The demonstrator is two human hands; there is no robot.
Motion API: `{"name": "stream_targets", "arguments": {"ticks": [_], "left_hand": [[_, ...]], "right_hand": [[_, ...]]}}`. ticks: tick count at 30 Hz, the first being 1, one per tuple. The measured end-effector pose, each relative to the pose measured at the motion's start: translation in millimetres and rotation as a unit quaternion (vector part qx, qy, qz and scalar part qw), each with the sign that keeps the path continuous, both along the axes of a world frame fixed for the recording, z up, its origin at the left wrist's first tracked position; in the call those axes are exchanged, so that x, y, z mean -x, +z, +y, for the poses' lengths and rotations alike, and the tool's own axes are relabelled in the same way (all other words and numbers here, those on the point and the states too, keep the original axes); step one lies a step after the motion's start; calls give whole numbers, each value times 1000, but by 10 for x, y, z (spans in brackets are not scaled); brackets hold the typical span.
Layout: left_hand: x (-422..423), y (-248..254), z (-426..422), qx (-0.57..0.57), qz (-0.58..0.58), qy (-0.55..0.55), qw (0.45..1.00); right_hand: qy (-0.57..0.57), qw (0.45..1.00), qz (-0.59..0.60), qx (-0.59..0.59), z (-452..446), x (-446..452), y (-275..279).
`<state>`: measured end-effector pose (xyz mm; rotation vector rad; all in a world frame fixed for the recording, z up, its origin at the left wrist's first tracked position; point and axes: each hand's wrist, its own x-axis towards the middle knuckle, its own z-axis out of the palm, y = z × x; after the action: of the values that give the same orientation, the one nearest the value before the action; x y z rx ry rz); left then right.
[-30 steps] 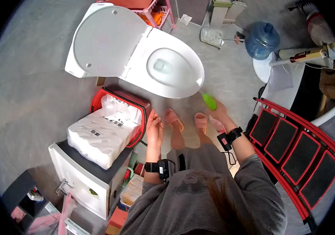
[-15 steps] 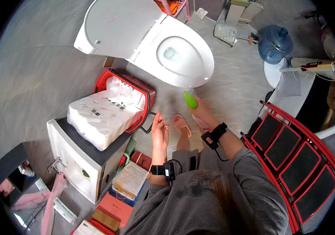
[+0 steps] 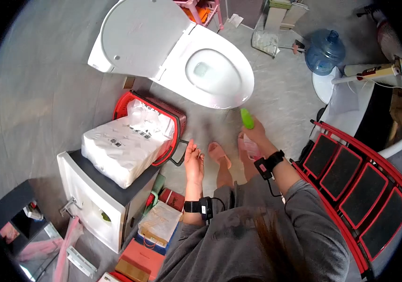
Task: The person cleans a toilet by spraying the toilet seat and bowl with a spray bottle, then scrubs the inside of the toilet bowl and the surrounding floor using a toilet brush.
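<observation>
My right hand (image 3: pixel 257 134) is closed around a bright green object (image 3: pixel 246 118) with a tapered, rounded end, held just off the toilet's front rim. Its lower part is hidden by the hand, so I cannot tell its exact kind. A pinkish patch (image 3: pixel 253 149) shows below the fingers. The white toilet (image 3: pixel 238 70) has its lid up, with pale water in the bowl. My left hand (image 3: pixel 193 162) hangs empty, fingers loosely bent and apart, beside the black handle (image 3: pixel 180 157) of a red basket (image 3: pixel 178 127).
A plastic-wrapped white pack (image 3: pixel 121 148) lies partly in the basket, over a washbasin cabinet (image 3: pixel 93 202). A red folding step ladder (image 3: pixel 346 183) leans at right. Behind are a blue water jug (image 3: pixel 325 54) and a pink rack (image 3: pixel 217 14). Boxes (image 3: pixel 142 256) line the lower left.
My right hand has moved to the right with the green object, whose tip now points up more steeply. My left hand has dropped slightly. The view has shifted a little.
</observation>
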<state>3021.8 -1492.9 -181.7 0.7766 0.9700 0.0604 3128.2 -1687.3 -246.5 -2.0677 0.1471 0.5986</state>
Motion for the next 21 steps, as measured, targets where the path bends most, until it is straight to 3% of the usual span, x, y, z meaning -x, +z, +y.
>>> {"name": "stream_targets", "arguments": {"ticks": [3, 5, 6, 8, 10, 11, 13, 14, 15, 16, 17, 19, 20, 21], "left_hand": [[-87, -123, -120, -34, 27, -51, 998], [-143, -238, -228, -57, 46, -92, 993], [-185, -303, -292, -120, 66, -149, 979], [-279, -509, -361, -183, 79, -214, 956], [-350, -772, -399, -380, 61, -361, 850], [-384, -879, -412, -380, 59, -368, 847], [-514, -1032, -467, -471, 86, -484, 733], [-578, -1094, -500, -472, 83, -486, 730], [-638, -1128, -536, -527, 74, -499, 684], [-697, -1167, -565, -579, 66, -509, 634], [-774, -1214, -591, -580, 65, -509, 633], [-948, -1313, -635, -682, 8, -514, 521], [-1038, -1367, -651, -681, 9, -515, 521], [-1140, -1430, -661, -691, 7, -547, 472]], "right_hand": [[-35, 997, -51, 49, -381, -4, -235], [-43, 995, -28, 83, -546, -51, -251], [-43, 993, -4, 113, -624, -82, -230], [-63, 995, -62, 55, -722, -131, -300], [-78, 990, -120, -4, -737, -239, -214], [-67, 992, -108, 1, -703, -325, -85], [-62, 993, -96, 5, -637, -497, -12], [-58, 997, -44, 39, -613, -589, -49], [-53, 996, 9, 71, -616, -641, -99], [-55, 996, 9, 69, -633, -651, -157], [-57, 995, -17, 79, -647, -656, -216], [-61, 993, -43, 88, -695, -584, -391], [-73, 995, -58, 23, -759, -449, -516], [-86, 993, -73, -41, -814, -315, -600]]}}
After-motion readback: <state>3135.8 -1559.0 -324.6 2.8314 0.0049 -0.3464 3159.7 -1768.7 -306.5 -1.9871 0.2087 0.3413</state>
